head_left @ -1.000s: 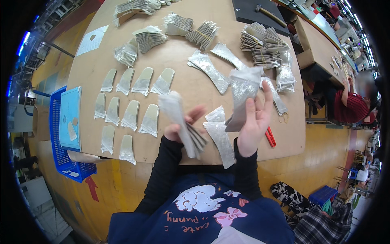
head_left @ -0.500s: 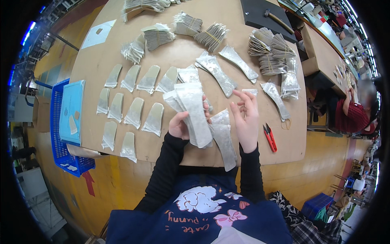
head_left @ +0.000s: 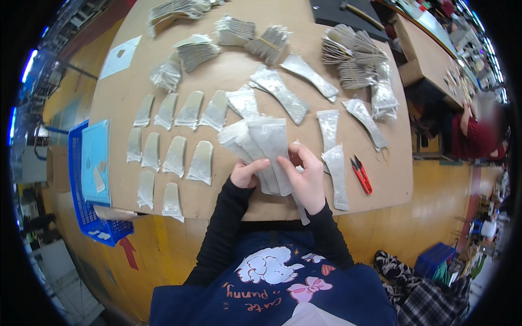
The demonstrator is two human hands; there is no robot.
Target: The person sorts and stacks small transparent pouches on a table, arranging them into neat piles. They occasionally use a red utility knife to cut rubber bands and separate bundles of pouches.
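Both hands hold a stack of clear plastic bags with flat grey pieces (head_left: 261,149) over the near edge of the wooden table (head_left: 228,81). My left hand (head_left: 243,174) grips the stack from the left, thumb on top. On the right, my right hand (head_left: 307,176) clasps the same stack, fingers curled over its edge. Rows of single bagged pieces (head_left: 174,149) lie spread to the left of my hands. Two more bagged pieces (head_left: 333,163) lie just right of my right hand.
Red snips (head_left: 361,175) lie near the right table edge. Bundled stacks of pieces (head_left: 348,54) line the far side. A blue basket (head_left: 92,223) holding a light blue board (head_left: 97,160) sits at the left. Another person in red (head_left: 473,136) works at the right.
My right hand came down from a raised position, where it held a bag, and joined my left hand on the stack. The stack now sits upright between both hands.
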